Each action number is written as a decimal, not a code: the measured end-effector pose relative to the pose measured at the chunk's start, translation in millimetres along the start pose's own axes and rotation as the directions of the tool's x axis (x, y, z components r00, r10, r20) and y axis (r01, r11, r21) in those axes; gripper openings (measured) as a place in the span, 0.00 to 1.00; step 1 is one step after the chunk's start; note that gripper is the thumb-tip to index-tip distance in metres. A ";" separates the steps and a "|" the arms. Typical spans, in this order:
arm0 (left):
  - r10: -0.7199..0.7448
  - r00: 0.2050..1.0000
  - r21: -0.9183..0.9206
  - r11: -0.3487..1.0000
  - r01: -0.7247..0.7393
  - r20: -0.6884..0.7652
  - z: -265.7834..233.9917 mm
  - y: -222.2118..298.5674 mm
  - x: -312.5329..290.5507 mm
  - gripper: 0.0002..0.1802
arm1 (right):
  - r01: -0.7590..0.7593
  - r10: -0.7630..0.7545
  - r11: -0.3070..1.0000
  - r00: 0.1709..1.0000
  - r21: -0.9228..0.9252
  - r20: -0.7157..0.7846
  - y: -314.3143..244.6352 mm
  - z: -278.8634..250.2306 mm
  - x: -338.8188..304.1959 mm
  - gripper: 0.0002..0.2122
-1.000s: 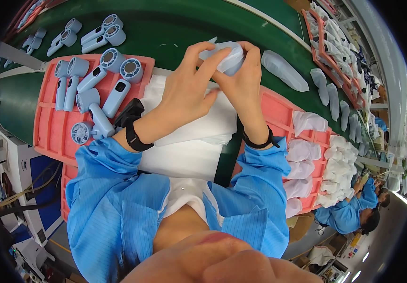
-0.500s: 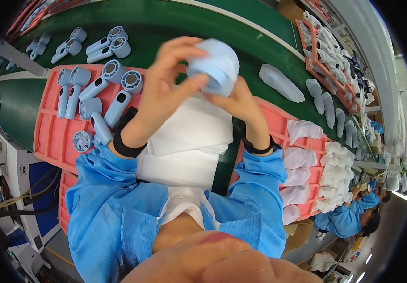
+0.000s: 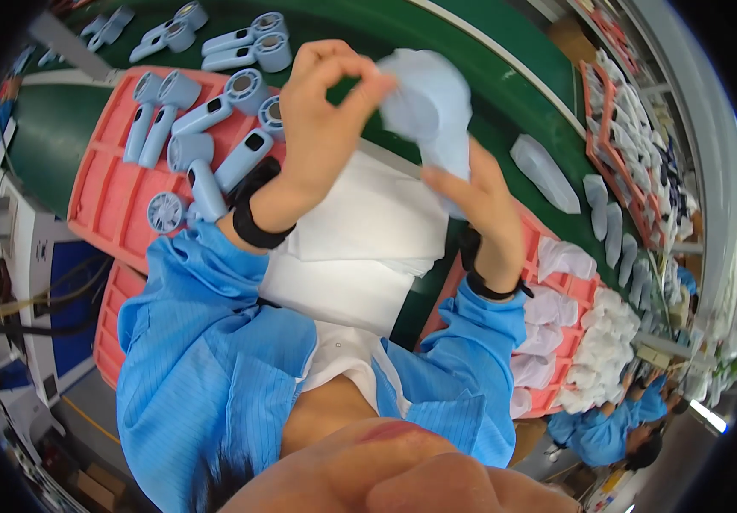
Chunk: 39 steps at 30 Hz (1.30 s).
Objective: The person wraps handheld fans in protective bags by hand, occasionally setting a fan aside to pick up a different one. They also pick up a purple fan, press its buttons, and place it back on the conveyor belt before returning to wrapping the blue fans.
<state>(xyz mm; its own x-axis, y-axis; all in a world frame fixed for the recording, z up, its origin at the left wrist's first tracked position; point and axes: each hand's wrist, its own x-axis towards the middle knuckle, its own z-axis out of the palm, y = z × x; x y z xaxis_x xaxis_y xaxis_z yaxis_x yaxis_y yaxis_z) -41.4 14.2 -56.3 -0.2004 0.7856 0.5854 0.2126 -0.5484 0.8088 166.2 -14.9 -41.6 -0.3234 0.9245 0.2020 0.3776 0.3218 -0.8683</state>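
Observation:
A light blue handheld fan (image 3: 445, 141), covered by a thin whitish bag (image 3: 424, 73), is held up above the bench. My right hand (image 3: 484, 188) wraps round the handle. At the fan's head, my left hand (image 3: 334, 98) has thumb and fingertips pinched together at the edge of the bag; the fan's head is slightly blurred. Below my hands lies a stack of white sheet-like bags (image 3: 360, 214). To the left, several bare blue fans (image 3: 202, 111) rest on a pink tray (image 3: 99, 192).
A pink tray (image 3: 578, 295) on the right holds several white-wrapped pieces (image 3: 565, 256). More wrapped fans (image 3: 548, 175) lie along the green bench (image 3: 505, 103), beside a pink crate (image 3: 595, 128). Bare fans (image 3: 244, 47) stand at the far left. A co-worker (image 3: 603, 436) sits at lower right.
The fan has swung more upright, its handle now showing in my right hand. My left hand has drawn off the fan's head to a pinch at its edge. The view has shifted.

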 end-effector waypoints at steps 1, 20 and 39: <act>-0.202 0.979 -0.135 0.971 0.196 -0.036 -5.1 -5.8 2.4 0.15 | -0.048 0.021 0.993 0.971 0.108 0.237 1.4 -5.9 -1.8 0.19; 0.096 0.798 0.210 0.940 -0.270 0.596 48.8 -82.1 -109.0 0.13 | 0.317 -0.244 0.937 0.895 -0.148 0.375 32.1 166.8 109.3 0.32; -0.200 0.743 0.070 0.977 0.203 0.639 52.1 -41.3 -45.2 0.06 | 0.243 -0.286 0.958 0.820 -0.150 -0.496 -22.6 -98.6 -41.9 0.27</act>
<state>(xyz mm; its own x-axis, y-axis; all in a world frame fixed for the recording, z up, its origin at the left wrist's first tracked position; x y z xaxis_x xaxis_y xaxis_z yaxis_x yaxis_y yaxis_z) 8.7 16.3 -119.1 0.4192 0.8765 0.2368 0.2336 -0.3562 0.9047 256.8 -40.8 14.2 0.0569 0.7678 0.6381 0.4137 0.5636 -0.7150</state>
